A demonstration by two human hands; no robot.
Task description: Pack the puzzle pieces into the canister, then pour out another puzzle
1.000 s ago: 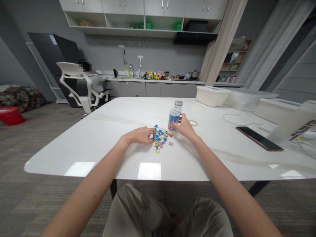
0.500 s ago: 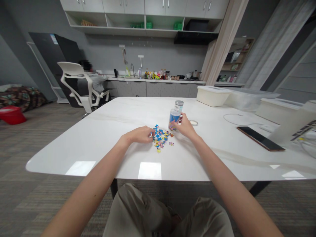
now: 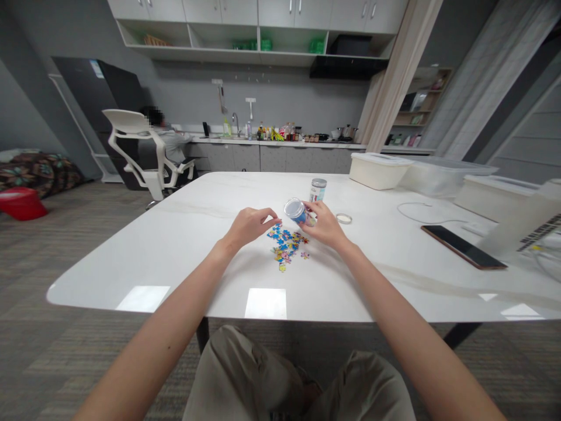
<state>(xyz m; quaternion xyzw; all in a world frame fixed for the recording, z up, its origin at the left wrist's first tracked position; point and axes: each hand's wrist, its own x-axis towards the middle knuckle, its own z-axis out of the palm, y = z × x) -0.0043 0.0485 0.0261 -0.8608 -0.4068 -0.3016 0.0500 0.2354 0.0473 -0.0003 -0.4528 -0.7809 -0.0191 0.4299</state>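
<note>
The glossy white tabletop [image 3: 175,257] looks smooth, the jar lid [image 3: 319,183] metallic, and the trousers [image 3: 245,380] matt cloth.

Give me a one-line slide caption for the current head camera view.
Right hand tilts an open jar beside scattered puzzle pieces; left hand hovers nearby.

Glare patches on white tabletop [image 3: 175,257].

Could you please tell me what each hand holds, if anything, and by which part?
The right hand holds the tilted blue canister around its side, near the base. Whether the left hand pinches anything cannot be told.
</note>
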